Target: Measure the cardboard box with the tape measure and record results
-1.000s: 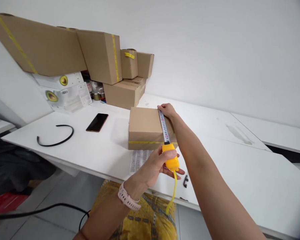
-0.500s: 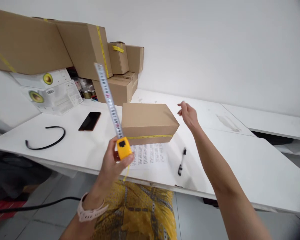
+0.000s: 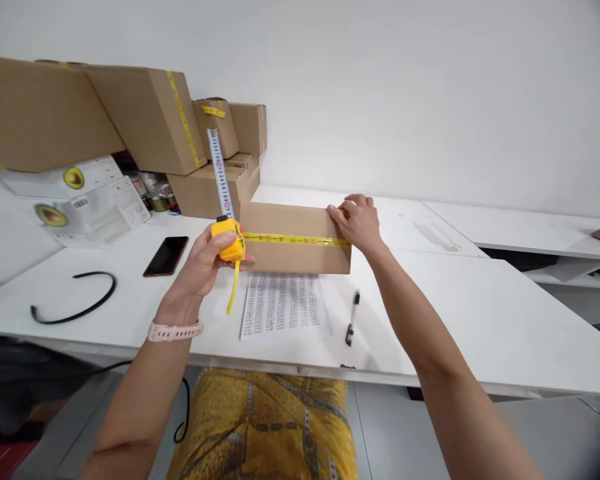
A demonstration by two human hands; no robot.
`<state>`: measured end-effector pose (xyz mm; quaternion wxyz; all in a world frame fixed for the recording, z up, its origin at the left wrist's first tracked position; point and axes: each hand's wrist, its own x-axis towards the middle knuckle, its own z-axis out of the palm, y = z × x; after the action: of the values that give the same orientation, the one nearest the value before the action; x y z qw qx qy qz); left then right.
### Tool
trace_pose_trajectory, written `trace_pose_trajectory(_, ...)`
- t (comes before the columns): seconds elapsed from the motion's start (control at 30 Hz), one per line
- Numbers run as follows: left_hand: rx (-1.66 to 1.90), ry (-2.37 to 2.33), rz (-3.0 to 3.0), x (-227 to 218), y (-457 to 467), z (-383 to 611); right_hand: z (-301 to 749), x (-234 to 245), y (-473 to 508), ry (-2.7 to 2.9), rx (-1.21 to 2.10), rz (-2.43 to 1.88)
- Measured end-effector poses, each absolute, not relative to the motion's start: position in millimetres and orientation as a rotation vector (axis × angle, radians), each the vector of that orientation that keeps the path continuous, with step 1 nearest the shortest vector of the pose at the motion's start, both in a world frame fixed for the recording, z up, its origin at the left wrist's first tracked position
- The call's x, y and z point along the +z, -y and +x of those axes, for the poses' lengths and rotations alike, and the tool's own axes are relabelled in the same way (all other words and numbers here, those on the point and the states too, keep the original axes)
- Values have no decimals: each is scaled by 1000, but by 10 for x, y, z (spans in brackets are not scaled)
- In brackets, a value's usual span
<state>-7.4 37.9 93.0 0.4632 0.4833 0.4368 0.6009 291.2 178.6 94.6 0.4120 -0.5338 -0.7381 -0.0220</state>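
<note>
My left hand (image 3: 207, 257) is closed around a yellow tape measure (image 3: 229, 241), its white blade (image 3: 220, 175) extended upward and its yellow strap hanging below. The fingertips of this hand reach the left end of a brown cardboard box (image 3: 295, 260). My right hand (image 3: 357, 223) grips the box at its upper right corner, thumb on the near face and fingers behind. That face turns toward me, and a strip of yellow printed tape (image 3: 295, 239) runs along it. Beneath the box's front edge lies a printed sheet (image 3: 280, 310), partly covered.
Stacked cartons (image 3: 145, 120) and white avocado-print boxes (image 3: 95, 193) stand at the left. A phone (image 3: 166, 256), a black curved band (image 3: 87, 310) and a pen (image 3: 353, 317) lie on the white table (image 3: 460, 327). A wall rises behind.
My right hand has come down onto the box's right end and grips it. The box has tipped so its taped face shows more. The tape measure moved up to the box's left end.
</note>
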Motion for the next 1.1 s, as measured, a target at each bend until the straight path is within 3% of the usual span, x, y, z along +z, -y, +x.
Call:
trace_pose_trajectory(0.17, 1347, -916, 1260, 752, -101, 340, 2657, 998, -1979, 2012, 156, -1177)
trace_pose_trajectory(0.33, 1027, -820, 1117, 321, 233, 793, 2572, 989, -2066, 2023, 78, -1171)
trace_pose_trajectory(1.1, 964, -847, 1001, -277, 106, 714, 2563, 967, -2187, 2302, -283, -1179)
